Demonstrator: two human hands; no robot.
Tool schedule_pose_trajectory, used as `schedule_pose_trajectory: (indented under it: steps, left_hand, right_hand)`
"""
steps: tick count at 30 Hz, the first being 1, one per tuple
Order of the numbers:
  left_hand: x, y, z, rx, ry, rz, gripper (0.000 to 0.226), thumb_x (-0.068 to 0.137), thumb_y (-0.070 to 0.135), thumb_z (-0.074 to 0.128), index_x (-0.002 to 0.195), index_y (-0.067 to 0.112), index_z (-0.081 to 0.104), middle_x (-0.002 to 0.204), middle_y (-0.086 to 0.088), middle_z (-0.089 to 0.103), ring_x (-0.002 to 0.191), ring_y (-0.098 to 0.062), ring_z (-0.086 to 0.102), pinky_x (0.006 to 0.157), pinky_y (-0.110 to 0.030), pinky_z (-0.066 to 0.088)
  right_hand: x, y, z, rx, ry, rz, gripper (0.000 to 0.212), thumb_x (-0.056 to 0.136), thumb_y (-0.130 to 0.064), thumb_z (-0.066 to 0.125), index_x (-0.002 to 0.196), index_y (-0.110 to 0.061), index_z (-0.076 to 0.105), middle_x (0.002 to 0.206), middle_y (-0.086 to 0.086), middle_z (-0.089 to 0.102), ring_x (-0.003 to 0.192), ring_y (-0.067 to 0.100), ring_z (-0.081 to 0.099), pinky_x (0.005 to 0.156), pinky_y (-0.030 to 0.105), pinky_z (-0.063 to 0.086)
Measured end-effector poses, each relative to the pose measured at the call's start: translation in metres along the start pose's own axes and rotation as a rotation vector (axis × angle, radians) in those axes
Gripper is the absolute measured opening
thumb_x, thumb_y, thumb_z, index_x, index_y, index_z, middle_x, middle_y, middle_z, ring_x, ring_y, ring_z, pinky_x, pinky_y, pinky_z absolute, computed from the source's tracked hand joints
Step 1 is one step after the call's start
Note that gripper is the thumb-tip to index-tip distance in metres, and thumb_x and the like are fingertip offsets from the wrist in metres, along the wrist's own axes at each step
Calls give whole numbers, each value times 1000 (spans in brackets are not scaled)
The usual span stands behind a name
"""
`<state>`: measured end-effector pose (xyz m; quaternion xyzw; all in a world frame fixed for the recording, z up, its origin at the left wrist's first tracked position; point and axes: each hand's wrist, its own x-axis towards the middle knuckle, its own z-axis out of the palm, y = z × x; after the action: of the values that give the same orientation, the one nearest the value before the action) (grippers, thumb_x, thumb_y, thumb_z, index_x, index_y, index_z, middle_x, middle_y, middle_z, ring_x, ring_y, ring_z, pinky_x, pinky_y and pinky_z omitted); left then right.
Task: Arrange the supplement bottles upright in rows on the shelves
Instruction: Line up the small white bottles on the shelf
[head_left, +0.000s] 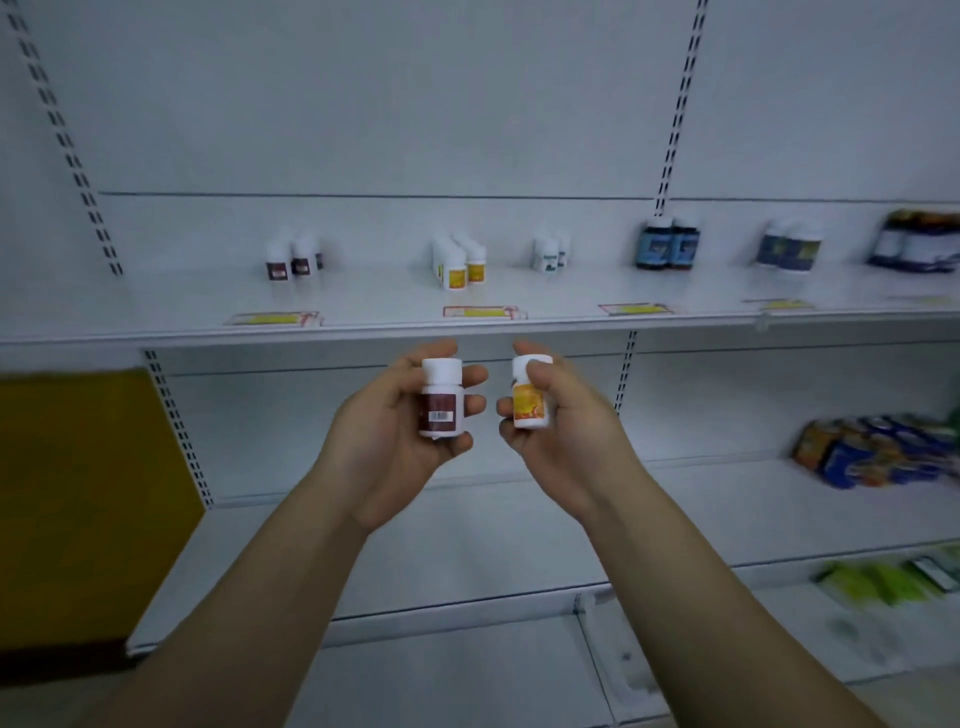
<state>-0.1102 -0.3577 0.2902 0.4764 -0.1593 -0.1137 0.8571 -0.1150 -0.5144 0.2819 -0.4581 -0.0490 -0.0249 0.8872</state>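
Note:
My left hand (395, 431) grips a small white bottle with a dark red label (440, 402), held upright below the upper shelf's front edge. My right hand (558, 426) grips a white bottle with an orange-yellow label (530, 397), also upright. On the upper shelf (363, 306) stand groups of bottles: dark red-labelled ones (291, 260) at the left, orange-yellow-labelled ones (460, 262) in the middle, white ones with teal labels (551, 253), then dark blue bottles (667, 244) and more blue-labelled bottles (789, 248) to the right.
Price tags (480, 312) lie along the upper shelf's front edge. Dark jars (914, 241) stand at the far right. Blue and orange packets (872, 449) lie on the middle shelf, green packets (883, 574) on the lower one. A yellow panel (78, 493) stands at the left.

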Motion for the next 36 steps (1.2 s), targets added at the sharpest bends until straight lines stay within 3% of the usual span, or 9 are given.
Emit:
schedule_pose_trajectory:
  steps: [7,12,16,19,24,29,31,34,36]
  left_hand:
    - [16,18,50,50,-5,102,39,94,9,30,111,22,63,84,-9,69,69,-20,64,56,-28,50]
    - [27,17,69,65,50,152,41,96,9,31,117,32,57,104,-11,70,77,-25,67,62,-32,54]
    - [33,15,73,67,119,160,35,96,10,33,117,21,59,103,-13,70,77,-26,67,64,-32,54]
    - [39,20,68,94,171,164,40,93,2,33,114,18,62,98,-16,70,79,-28,68,67,-36,57]
    - [57,40,36,330,246,223,46,90,-10,37,110,24,61,95,-13,69,82,-24,70,70,-35,57]
    - [92,58,-13,587,263,197,53,89,-9,41,106,39,58,99,-6,69,88,-22,69,74,-30,57]
    - [111,60,-30,771,278,180,53,89,-7,38,103,41,57,104,-3,66,85,-21,67,72,-28,57]
    - [136,60,-50,1055,280,198,41,91,2,41,102,39,54,96,4,61,74,-16,60,52,-18,47]
    - [151,58,-60,1138,245,225,34,90,7,48,103,38,50,91,5,59,78,-16,61,59,-20,48]
  right_hand:
    - [12,-64,3,-3,-126,-97,22,94,-20,47,111,-25,59,81,6,70,67,18,64,56,28,48]
    - [27,-87,-3,-29,-178,-97,20,93,-22,49,107,-23,63,78,5,68,61,16,61,55,26,47]
    - [44,-89,-7,-85,-196,-91,19,94,-21,48,105,-23,63,70,-3,68,61,15,60,61,27,47]
    - [58,-88,-7,-184,-208,-108,24,95,-16,45,104,-28,64,77,-4,71,68,17,62,62,28,50]
    - [96,-83,2,-325,-192,-110,23,92,-12,50,104,-27,63,103,8,65,84,23,67,67,33,56]
    - [149,-71,8,-658,-49,-202,22,91,-21,53,107,-34,58,109,0,60,88,18,63,80,32,54]
    - [172,-64,8,-797,10,-218,21,92,-26,53,111,-35,53,112,-1,57,89,16,62,73,28,52]
    - [201,-53,7,-942,57,-206,21,93,-28,55,113,-30,49,106,-2,55,83,11,59,62,21,46]
    - [217,-45,4,-1056,67,-213,24,92,-25,57,115,-25,50,96,-6,54,77,9,56,63,21,46]
